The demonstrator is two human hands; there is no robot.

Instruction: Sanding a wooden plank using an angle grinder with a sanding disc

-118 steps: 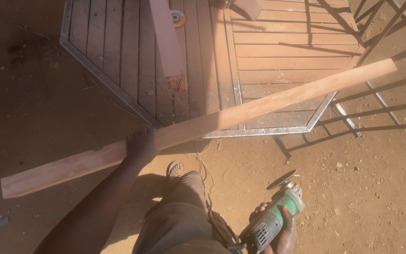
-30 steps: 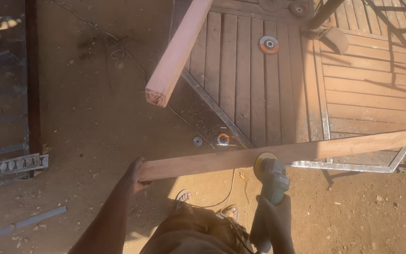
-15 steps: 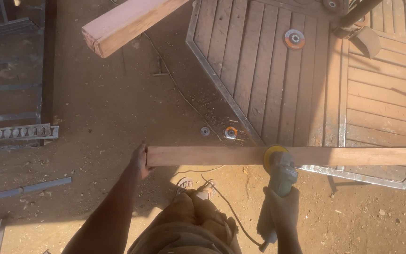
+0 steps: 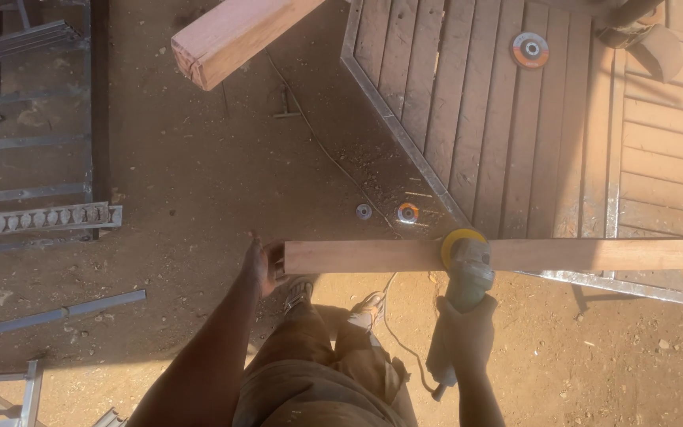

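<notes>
Head view, looking straight down over my own legs onto sandy ground.

My left hand (image 4: 261,265) is closed around the near end of a long reddish-brown wooden plank (image 4: 563,255). The plank runs level from that hand across to the right edge of the frame, and it passes over the corner of a slatted brown wooden panel in a grey metal frame (image 4: 393,122) lying flat on the ground.

My right hand (image 4: 462,336) is wrapped tight around the body of a grey-green angle grinder with a yellow sanding disc (image 4: 465,261). The disc sits against the plank's near face, about a third of the way along from the left hand. I cannot tell whether it is spinning; the view is hazy there.

Its dark power cord (image 4: 385,312) trails down past my shoes.

Elsewhere:
- A second, thicker timber beam (image 4: 231,35) juts in from the top, its end cut square.
- A round grinding disc with an orange centre (image 4: 530,50) lies on the panel slats.
- Two small discs (image 4: 408,213) lie in the dirt just beyond the plank.
- A grey metal grille (image 4: 33,142) lies at far left.
</notes>
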